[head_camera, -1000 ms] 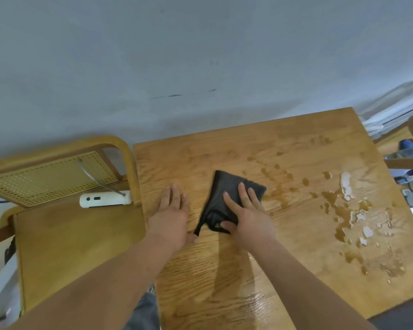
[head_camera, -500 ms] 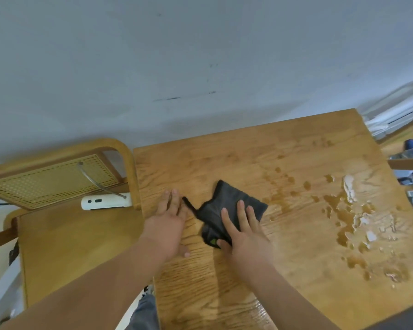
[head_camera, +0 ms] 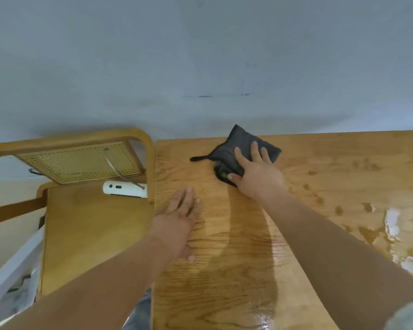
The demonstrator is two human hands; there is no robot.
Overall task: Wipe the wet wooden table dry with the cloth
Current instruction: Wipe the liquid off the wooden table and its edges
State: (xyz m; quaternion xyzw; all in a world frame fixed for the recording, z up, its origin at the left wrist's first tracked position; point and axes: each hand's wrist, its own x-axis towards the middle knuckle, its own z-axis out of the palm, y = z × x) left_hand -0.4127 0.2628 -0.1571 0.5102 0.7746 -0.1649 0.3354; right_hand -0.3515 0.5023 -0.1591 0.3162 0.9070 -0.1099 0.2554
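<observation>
A dark grey folded cloth (head_camera: 234, 148) lies at the far edge of the wooden table (head_camera: 332, 163), one corner poking past the edge toward the wall. My right hand (head_camera: 255, 172) presses flat on the cloth's near half with fingers spread. Flat on the bare wood near the table's left edge rests my left hand (head_camera: 179, 217), holding nothing. Puddles and drops of water (head_camera: 389, 225) cover the right side of the table, and a wet sheen shows along the near edge (head_camera: 260, 317).
A wooden chair (head_camera: 86, 225) with a cane back stands tight against the table's left edge, with a white device (head_camera: 124, 188) on its seat. A grey wall runs right behind the table. White items show at the far left.
My right hand has pushed the cloth away from me, from the table's middle to its far edge. The left hand stays planted on the wood. The view has shifted to the left.
</observation>
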